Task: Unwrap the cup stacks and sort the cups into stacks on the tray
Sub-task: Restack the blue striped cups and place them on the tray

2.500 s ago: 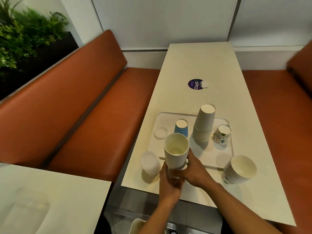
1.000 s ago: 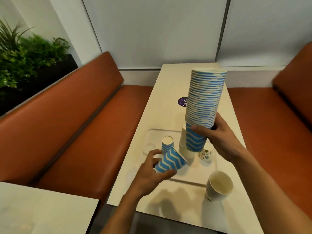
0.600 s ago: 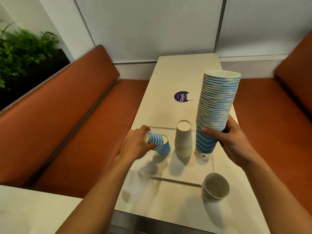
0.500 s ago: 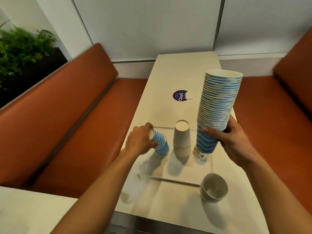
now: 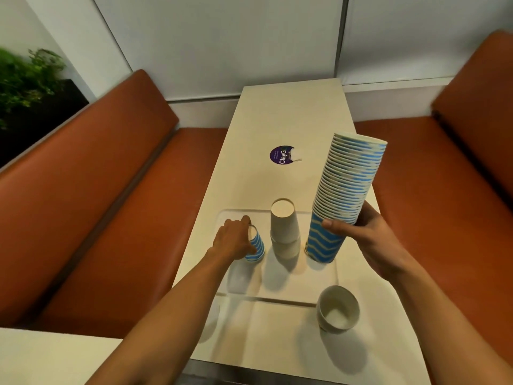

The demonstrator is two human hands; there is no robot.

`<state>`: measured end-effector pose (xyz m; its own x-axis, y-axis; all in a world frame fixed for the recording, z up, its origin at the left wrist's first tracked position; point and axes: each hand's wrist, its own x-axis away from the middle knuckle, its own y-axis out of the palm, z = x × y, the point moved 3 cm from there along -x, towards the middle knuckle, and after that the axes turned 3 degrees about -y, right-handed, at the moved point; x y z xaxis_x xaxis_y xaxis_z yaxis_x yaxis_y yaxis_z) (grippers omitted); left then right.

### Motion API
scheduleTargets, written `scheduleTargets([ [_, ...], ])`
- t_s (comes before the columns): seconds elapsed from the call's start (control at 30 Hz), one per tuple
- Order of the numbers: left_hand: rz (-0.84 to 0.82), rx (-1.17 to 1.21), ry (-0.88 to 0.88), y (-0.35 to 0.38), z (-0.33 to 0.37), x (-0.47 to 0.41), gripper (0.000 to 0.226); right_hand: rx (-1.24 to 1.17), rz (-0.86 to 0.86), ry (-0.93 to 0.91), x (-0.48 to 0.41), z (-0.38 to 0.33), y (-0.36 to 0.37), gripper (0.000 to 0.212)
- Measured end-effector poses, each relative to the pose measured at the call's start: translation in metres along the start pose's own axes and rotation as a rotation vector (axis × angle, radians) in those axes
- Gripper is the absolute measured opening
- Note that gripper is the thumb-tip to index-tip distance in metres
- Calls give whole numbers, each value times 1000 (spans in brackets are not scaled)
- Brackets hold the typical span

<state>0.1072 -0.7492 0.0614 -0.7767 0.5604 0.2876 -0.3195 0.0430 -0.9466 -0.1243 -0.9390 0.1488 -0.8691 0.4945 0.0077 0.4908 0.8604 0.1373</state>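
Observation:
A white tray (image 5: 291, 283) lies on the table. My left hand (image 5: 236, 240) grips an upside-down blue zigzag cup (image 5: 256, 245) standing on the tray's left part. Beside it, a short stack of plain white cups (image 5: 285, 229) stands upside down in the tray's middle. My right hand (image 5: 358, 232) holds a tall stack of blue zigzag cups (image 5: 347, 190), mouths up, tilted slightly right, its base just above the tray's right side. A stack of white cups (image 5: 337, 308) lies near the tray's front right corner, mouth toward me.
The cream table (image 5: 291, 112) runs away from me to the wall, with a round purple sticker (image 5: 281, 155) on it. Orange benches (image 5: 83, 195) flank both sides. A second table corner (image 5: 41, 357) shows at the lower left, and a plant (image 5: 25, 81) at the far left.
My left hand has brought the single blue cup down, upside down, over the blue cup on the tray. My right hand keeps the tall blue stack near the tray's right side.

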Motion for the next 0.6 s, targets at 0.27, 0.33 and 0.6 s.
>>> scheduleTargets([
  [0.27,37,202,-12,-10,-20,20,104,-25,-43,9,18,-6,16,72],
  [0.33,115,287,-52,-26,-26,32,96,-37,-43,7,21,-8,20,75],
  [0.6,-77,1228,111,-54,7,127,55,-91,-70,22,37,-12,60,102],
])
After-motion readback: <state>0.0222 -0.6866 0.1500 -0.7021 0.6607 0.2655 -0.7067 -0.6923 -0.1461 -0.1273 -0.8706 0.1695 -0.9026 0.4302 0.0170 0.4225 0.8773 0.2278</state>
